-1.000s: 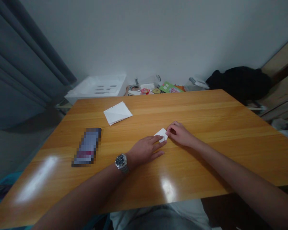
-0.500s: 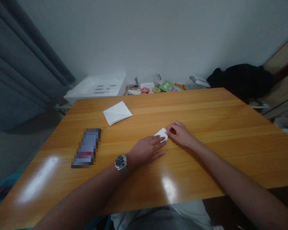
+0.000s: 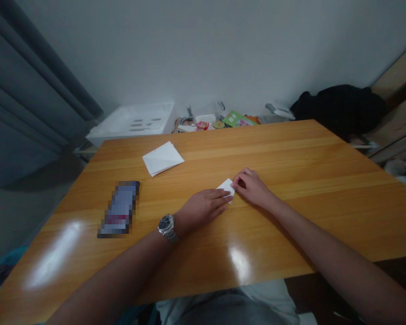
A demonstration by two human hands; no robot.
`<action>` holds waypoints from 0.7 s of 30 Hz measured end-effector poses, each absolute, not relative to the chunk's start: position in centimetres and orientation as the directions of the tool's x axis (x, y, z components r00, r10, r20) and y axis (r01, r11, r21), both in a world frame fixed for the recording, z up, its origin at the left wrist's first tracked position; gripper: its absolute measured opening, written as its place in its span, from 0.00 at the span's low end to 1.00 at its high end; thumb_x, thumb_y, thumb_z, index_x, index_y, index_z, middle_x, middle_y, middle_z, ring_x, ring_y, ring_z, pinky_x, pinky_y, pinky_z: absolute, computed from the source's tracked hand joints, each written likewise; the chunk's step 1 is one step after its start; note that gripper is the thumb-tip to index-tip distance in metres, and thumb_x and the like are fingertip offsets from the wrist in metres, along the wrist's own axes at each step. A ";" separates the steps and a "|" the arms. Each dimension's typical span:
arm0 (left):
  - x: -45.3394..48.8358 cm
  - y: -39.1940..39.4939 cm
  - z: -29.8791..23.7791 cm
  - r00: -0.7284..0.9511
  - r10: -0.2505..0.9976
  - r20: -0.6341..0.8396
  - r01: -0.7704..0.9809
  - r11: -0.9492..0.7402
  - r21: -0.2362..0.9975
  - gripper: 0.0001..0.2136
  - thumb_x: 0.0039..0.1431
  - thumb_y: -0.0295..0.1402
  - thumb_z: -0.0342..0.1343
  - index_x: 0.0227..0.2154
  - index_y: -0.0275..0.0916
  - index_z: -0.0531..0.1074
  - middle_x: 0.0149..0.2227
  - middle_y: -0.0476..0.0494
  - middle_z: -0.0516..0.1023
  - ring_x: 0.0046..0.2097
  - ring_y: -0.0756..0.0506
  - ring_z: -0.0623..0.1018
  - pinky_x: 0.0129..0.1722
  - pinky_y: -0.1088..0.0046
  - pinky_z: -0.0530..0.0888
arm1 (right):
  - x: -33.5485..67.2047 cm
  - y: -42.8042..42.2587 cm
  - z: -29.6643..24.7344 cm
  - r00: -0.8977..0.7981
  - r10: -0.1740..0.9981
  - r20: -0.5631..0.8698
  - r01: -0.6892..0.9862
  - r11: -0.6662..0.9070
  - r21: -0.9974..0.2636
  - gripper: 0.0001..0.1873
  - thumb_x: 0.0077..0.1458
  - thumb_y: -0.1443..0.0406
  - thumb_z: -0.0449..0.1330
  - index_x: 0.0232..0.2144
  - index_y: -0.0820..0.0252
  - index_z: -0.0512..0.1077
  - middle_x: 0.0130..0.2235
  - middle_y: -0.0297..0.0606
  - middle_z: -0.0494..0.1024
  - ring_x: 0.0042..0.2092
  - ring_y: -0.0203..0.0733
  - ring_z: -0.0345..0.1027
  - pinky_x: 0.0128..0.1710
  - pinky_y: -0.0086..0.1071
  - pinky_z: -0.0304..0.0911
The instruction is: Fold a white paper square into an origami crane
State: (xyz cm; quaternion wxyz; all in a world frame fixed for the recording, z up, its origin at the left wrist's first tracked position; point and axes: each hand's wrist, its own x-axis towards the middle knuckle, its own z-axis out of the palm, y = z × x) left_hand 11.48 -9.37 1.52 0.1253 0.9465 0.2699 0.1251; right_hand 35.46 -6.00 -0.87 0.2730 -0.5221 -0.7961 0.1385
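Observation:
A small folded white paper point(image 3: 226, 185) lies near the middle of the wooden table point(image 3: 291, 153). My left hand point(image 3: 203, 208), with a metal watch on its wrist, lies flat with its fingers stretched out and the fingertips pressing on the paper's near edge. My right hand point(image 3: 252, 187) is curled at the paper's right edge, its fingers pinched on that edge. Part of the paper is hidden under both hands.
A stack of white paper sheets point(image 3: 162, 158) lies further back to the left. A pixelated phone-sized object point(image 3: 119, 209) sits at the left. Behind the table are a white plastic box point(image 3: 135, 121), small clutter point(image 3: 219, 122) and a black bag point(image 3: 338, 108).
Both hands stay on the small paper with almost no movement; the left fingers have closed up slightly on its edge. The view has tilted a little.

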 end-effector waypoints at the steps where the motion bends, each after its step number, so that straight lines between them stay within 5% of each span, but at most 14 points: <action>1: 11.5 -9.3 1.5 0.822 0.544 0.170 0.478 -0.820 0.316 0.19 0.73 0.37 0.43 0.61 0.40 0.66 0.62 0.43 0.70 0.61 0.44 0.71 0.62 0.64 0.68 | 35.5 -6.0 -0.9 -0.304 0.908 0.289 0.756 0.414 -0.506 0.04 0.59 0.65 0.62 0.31 0.59 0.73 0.37 0.41 0.71 0.41 0.47 0.66 0.45 0.40 0.62; 21: 11.5 -9.8 1.6 0.843 0.516 0.151 0.477 -0.848 0.230 0.20 0.72 0.40 0.45 0.62 0.41 0.65 0.66 0.42 0.65 0.65 0.41 0.67 0.65 0.60 0.66 | 35.4 -5.8 -1.1 -0.322 0.896 0.307 0.752 0.439 -0.491 0.04 0.59 0.64 0.61 0.31 0.58 0.72 0.37 0.42 0.72 0.42 0.47 0.66 0.46 0.41 0.62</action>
